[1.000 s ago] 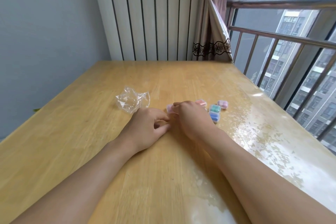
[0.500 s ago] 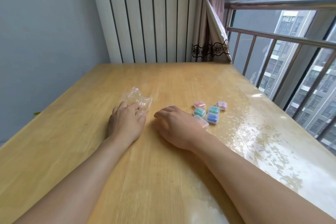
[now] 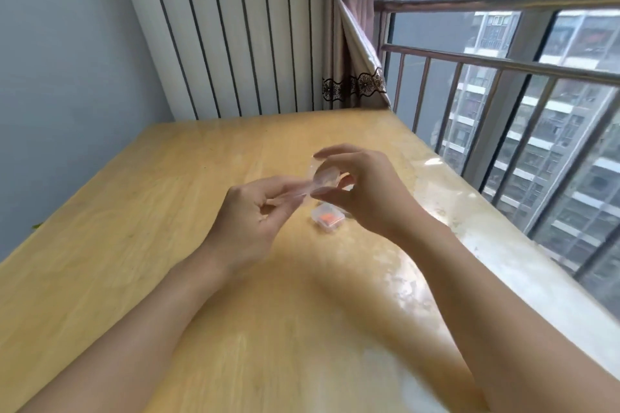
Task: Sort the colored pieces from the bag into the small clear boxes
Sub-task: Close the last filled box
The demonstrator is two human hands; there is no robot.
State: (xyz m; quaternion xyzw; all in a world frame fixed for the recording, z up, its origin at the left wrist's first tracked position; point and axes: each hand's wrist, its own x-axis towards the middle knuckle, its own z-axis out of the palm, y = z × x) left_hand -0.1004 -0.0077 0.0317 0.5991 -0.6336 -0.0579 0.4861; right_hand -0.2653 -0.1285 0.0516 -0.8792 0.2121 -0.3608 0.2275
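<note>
A: Nearest us, what are the hands doing?

B: Both are raised above the middle of the table (image 3: 141,278). The left hand (image 3: 250,216) pinches one end of the clear bag (image 3: 320,178) between thumb and fingertips, other fingers curled. The right hand (image 3: 367,191) holds the other end, thumb below and forefinger arched above, so the film is stretched between them.

A: Anything left inside it?

B: I can't tell. The film is blurred and see-through, and no colored piece shows in it.

A: And the boxes?

B: Just beyond and beneath the hands, toward the window-side edge, one small clear box (image 3: 328,219) sits on the table with an orange piece (image 3: 327,219) inside. Whether its lid is on isn't clear. The right hand would hide any others.

A: What could go wrong?

B: My guess: if the bag is tipped or tugged open this high, a light piece could drop, bounce on the glossy top and skitter toward the railing side. A sharp pull might also slip the thin film from one pinch. The right wrist hangs close to that box, so lowering carelessly could knock it
</note>
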